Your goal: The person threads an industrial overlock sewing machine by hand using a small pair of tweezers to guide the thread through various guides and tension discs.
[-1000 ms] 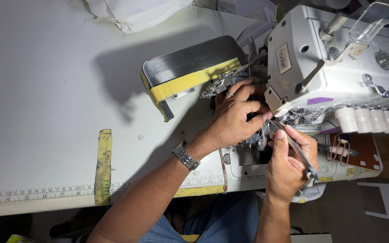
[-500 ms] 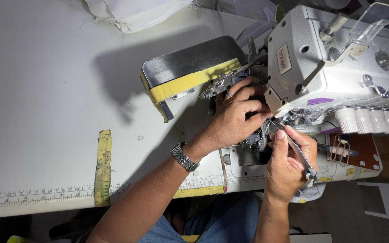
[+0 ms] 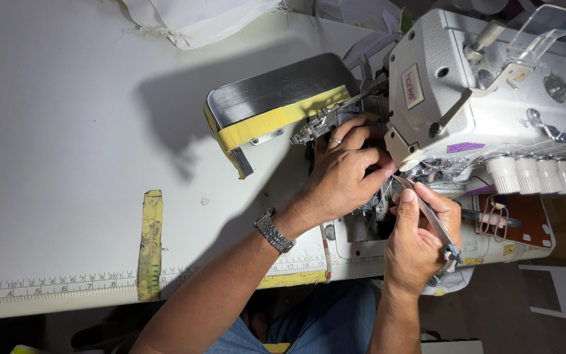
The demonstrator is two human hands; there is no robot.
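**Tweezers at the looper area of the overlock machine**

Nearest me, at the worktop's front edge, a measuring tape (image 3: 40, 287) runs along the rim, crossed by a strip of yellow tape (image 3: 150, 242). My right hand (image 3: 420, 239) is closed around metal tweezers (image 3: 427, 213); their long axis slants from the lower right up to the upper left, tips pointing into the machine's threading area. My left hand (image 3: 343, 177), watch (image 3: 273, 231) on the wrist, is curled with fingertips pressed in under the white overlock machine (image 3: 466, 92), hiding the tweezer tips' target; whether it grips anything I cannot tell. Farther left sits the metal cover plate (image 3: 276, 88) with its yellow edge. White fabric (image 3: 198, 19) lies at the far edge.
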